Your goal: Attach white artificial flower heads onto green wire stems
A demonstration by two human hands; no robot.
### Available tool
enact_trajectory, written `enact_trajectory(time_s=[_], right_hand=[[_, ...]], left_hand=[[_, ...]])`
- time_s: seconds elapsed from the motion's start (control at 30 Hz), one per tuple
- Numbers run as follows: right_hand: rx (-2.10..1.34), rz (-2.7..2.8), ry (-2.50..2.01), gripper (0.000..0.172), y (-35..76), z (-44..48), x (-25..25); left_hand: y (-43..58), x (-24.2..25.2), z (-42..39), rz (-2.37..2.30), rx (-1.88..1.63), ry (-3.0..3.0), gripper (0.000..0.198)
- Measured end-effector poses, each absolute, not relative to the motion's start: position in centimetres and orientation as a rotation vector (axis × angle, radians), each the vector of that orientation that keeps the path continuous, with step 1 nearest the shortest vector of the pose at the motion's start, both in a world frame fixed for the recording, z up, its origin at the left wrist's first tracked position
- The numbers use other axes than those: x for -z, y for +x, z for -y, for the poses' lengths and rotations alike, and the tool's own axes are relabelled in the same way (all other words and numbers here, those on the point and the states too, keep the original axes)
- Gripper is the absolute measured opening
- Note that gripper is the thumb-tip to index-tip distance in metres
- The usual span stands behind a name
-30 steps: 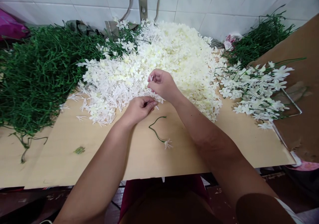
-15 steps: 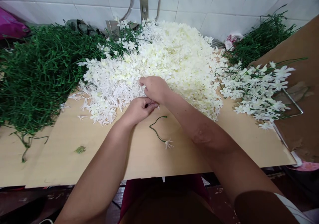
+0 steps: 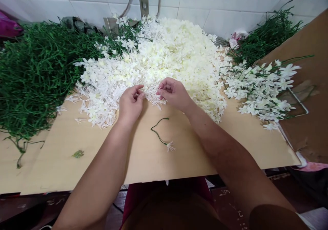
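My left hand (image 3: 131, 102) is at the front edge of the pile of white artificial flower pieces (image 3: 107, 83), fingers curled in with the thumb close to them. A short gap away, my right hand (image 3: 175, 92) is also closed, thumb against bent fingers, over the thin white stamen pieces (image 3: 153, 95). Anything pinched in either hand is too small to make out. On the board below the hands lies one green stem with a white stamen tip (image 3: 160, 138). Cream-white petals (image 3: 184, 56) are heaped behind the hands.
Green artificial stems (image 3: 38, 69) are massed at the left, more stems (image 3: 266, 35) at the back right. Assembled white flowers (image 3: 258, 90) lie at right by a brown cardboard sheet (image 3: 304, 120). A small green scrap (image 3: 78, 154) rests on the tan board (image 3: 102, 170). White tiles form the back wall.
My hands, together half a second ago with the right over the left, have come apart. The left is slightly higher and the right has shifted right. The single stem lies as before.
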State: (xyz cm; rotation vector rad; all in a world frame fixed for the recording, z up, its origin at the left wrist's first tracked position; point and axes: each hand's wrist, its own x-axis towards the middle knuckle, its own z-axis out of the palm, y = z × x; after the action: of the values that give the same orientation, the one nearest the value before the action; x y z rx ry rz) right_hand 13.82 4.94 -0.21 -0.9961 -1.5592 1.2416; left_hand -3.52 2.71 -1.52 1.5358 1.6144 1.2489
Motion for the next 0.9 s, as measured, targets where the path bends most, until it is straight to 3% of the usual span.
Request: enact_trajectory(time_s=[0.27, 0.5, 0.63, 0.73, 0.9], right_hand=[[-1.063, 1.537, -0.95, 0.013, 13.0, -5.1, 0.0], [-1.202, 1.454, -0.924, 0.014, 12.5, -5.1, 0.4], [-1.229, 1.468, -0.928, 0.016, 12.6, -4.9, 0.3], [-1.23, 1.524, -0.904, 0.007, 12.9, -5.0, 0.1], [-1.285, 1.49, -0.881, 0.026, 13.3, -5.3, 0.1]], left_hand=[[-3.4, 2.8, -2.9, -1.942, -1.101, 1.913, 0.046], [-2.9, 2.0, -2.9, -2.101, -0.926, 2.044, 0.056], [-2.6, 1.4, -3.7, -2.038, -0.905, 2.185, 0.044], [-2.8, 1.2, -4.3, -1.943, -0.963, 2.213, 0.03], [-3.8, 1.5, -4.5, -1.866, -1.277, 2.067, 0.014]])
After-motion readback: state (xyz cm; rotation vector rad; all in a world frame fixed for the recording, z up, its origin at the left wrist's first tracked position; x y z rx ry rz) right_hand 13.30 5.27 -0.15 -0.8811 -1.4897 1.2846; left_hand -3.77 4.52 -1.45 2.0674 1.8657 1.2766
